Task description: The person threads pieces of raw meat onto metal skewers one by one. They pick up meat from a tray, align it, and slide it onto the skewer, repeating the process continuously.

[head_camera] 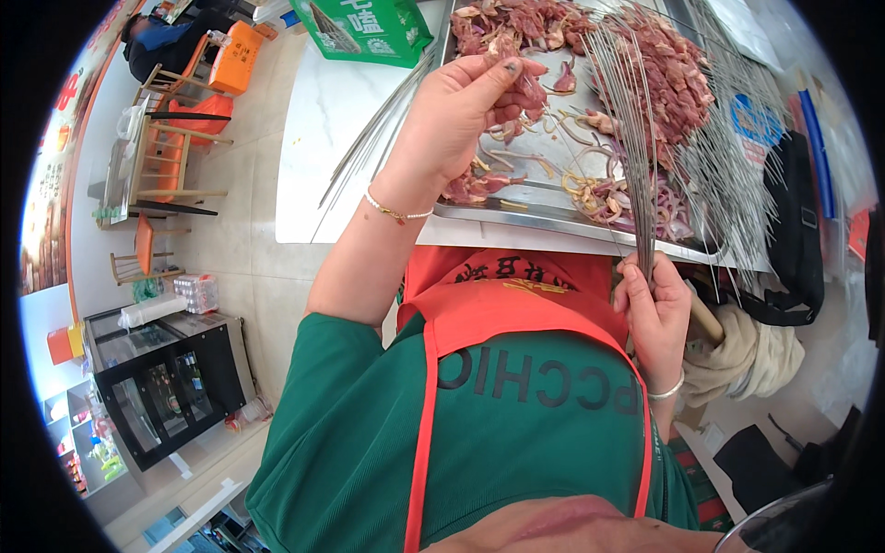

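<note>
My left hand (484, 93), a beaded bracelet at its wrist, pinches raw meat pieces (531, 93) above a metal tray (539, 216). A thin skewer seems to run from this meat toward my right hand (653, 304). That hand grips the lower ends of a fanned bundle of metal skewers (639, 166) at the tray's near edge. A large heap of raw meat (667, 83) lies at the tray's right, with more meat (539, 21) at the back left. Sliced red onion (674, 214) is piled near the front edge.
Many loose skewers (740, 166) lie along the tray's right side; several more (373, 138) lie left on the white table (311, 166). A green bag (366, 31) stands behind. A black strap bag (795, 242) is at right. A seated person (166, 48) is far left, near chairs.
</note>
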Available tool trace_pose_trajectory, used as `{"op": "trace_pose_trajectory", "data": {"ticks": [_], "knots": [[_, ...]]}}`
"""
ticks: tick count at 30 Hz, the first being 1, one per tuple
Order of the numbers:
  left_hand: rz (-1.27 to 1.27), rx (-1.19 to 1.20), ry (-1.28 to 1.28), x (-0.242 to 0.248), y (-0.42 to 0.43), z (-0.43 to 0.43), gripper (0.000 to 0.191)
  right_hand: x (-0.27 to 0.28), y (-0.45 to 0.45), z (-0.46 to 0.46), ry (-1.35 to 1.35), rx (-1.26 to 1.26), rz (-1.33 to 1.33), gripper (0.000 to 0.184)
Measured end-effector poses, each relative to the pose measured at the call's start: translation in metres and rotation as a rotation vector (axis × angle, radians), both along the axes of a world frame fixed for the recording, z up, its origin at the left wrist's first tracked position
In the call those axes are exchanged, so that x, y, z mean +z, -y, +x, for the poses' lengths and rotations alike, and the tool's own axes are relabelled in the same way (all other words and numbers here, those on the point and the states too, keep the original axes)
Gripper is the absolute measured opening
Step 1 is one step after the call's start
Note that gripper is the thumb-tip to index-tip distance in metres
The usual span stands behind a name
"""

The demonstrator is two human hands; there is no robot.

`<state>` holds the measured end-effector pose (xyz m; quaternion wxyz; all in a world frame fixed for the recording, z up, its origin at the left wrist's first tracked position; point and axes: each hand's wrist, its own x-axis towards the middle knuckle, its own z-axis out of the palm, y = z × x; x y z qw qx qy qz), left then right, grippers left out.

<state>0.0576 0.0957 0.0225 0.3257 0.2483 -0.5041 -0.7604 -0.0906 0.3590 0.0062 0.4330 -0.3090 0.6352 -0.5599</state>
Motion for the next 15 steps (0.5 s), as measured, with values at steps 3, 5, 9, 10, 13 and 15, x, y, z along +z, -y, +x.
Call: {"op": "trace_pose_trajectory", "data": {"ticks": [3, 5, 9, 10, 13, 15], "knots": [[-0.234, 0.11, 0.048, -0.002, -0.007, -0.004, 0.018, 0.004, 0.0, 0.0, 0.001, -0.003, 0.016, 0.007], [-0.415, 0.222, 0.057, -0.004, -0.014, -0.008, 0.018, 0.005, 0.001, 0.0, -0.001, -0.001, 0.029, 0.006], [-0.646, 0.287, 0.169, -0.01, -0.022, -0.01, 0.017, 0.001, 0.0, 0.002, -0.04, -0.014, 0.013, 0.008], [-0.645, 0.295, 0.163, -0.012, -0.023, -0.011, 0.017, -0.001, 0.0, 0.003, -0.054, -0.019, 0.003, 0.009], [-0.66, 0.322, 0.098, -0.016, -0.027, -0.016, 0.017, -0.005, 0.0, 0.003, -0.046, -0.029, -0.036, 0.008], [-0.745, 0.33, 0.115, -0.017, -0.03, -0.017, 0.016, 0.002, 0.002, 0.003, -0.041, -0.012, 0.004, 0.008]]}}
